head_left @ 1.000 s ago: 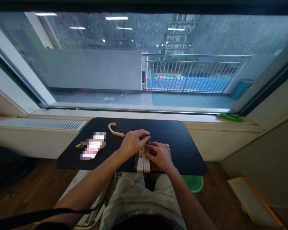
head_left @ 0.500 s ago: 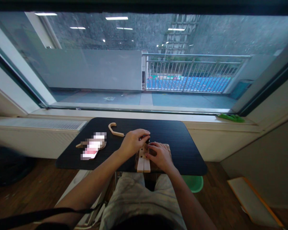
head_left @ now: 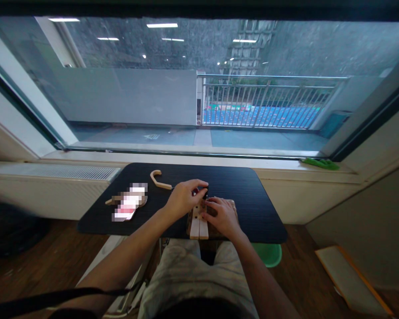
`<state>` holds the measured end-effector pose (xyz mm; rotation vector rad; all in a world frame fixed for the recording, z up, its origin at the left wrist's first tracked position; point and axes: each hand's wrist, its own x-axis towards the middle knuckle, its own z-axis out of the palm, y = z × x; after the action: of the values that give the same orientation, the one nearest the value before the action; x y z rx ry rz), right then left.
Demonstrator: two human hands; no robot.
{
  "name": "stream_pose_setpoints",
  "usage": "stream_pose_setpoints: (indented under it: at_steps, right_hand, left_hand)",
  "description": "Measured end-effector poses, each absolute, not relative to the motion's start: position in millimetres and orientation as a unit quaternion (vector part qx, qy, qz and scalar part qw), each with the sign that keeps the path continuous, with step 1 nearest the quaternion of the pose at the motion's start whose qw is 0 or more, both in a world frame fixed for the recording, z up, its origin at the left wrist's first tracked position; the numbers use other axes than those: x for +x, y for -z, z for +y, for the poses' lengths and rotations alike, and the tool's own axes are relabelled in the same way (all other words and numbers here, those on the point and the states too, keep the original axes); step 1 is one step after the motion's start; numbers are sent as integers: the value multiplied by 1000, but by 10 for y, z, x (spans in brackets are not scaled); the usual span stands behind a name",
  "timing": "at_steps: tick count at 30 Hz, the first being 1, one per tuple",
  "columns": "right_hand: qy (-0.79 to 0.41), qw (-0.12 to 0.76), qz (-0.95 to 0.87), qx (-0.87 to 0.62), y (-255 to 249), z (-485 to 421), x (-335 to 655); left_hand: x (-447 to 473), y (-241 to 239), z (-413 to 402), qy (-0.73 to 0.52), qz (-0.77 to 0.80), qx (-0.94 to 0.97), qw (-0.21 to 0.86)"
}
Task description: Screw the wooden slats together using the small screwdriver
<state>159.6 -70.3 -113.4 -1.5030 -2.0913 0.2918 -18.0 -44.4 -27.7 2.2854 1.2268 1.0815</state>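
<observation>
My left hand [head_left: 186, 196] is closed, its thumb and fingertips pinching a small black object [head_left: 205, 193] whose kind I cannot make out. Below it, a wooden piece with dark holes [head_left: 196, 212] lies near the front edge of the black table, with two pale wooden strips [head_left: 198, 229] side by side at its near end. My right hand [head_left: 223, 215] curls over the wooden piece from the right, thumb and fingers resting on it. A darker brown part shows under the right palm, mostly hidden.
On the black table [head_left: 252, 208], a hook-shaped wooden piece [head_left: 160, 180] lies at the back left. A phone with a blurred-out screen [head_left: 129, 204] is on the left. A green basin [head_left: 269, 254] stands below the right side, and a green cloth [head_left: 320, 164] lies on the window sill.
The black object shows slightly more between my left fingertips. Both hands otherwise stay in nearly the same place.
</observation>
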Motion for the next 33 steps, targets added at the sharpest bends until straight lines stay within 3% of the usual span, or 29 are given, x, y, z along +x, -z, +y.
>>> stream_pose_setpoints:
  at_steps: [33]
  right_hand:
    - [-97,277,-781,-551,1129,-706,1602]
  left_hand:
    - [-167,262,-447,-393,387,817,167]
